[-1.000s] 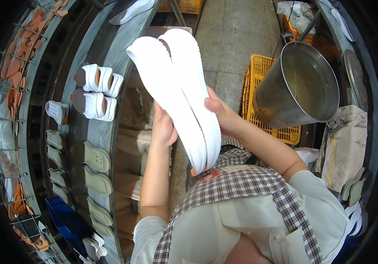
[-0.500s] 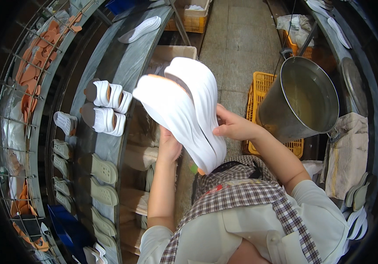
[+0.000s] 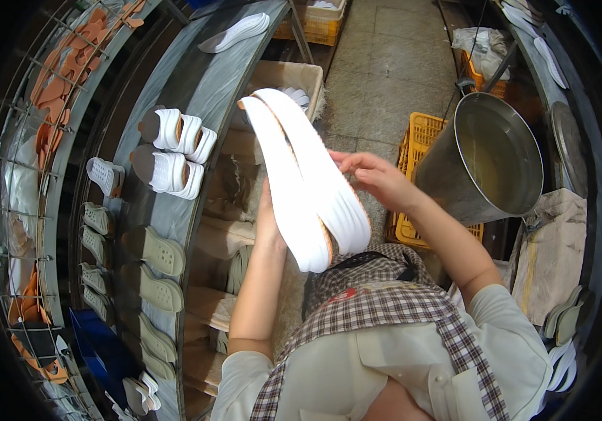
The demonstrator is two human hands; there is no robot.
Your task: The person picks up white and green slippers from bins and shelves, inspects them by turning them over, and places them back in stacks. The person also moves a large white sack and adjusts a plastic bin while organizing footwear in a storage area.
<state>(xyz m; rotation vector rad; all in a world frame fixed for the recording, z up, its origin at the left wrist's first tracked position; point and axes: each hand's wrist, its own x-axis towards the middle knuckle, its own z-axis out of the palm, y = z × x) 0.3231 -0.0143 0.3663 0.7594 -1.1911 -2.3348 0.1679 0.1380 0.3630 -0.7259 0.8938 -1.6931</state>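
A pair of white shoe soles with orange-brown edges is held up in front of me, the two pressed side by side and tilted. My left hand grips them from the left, its fingers mostly hidden behind the soles. On the other side, my right hand has its fingers stretched out and apart. Its fingertips come close to the right sole's edge; whether they touch it I cannot tell.
On the left bench stand stacked white soles and a row of grey-green soles. One white sole lies farther back. To the right, a metal bucket of yellowish liquid stands by a yellow crate. A fabric-lined bin is ahead.
The soles have turned, so their sides show differently and their lower ends have parted slightly. My right hand has let go of them and moved a little up and right, its fingers opening.
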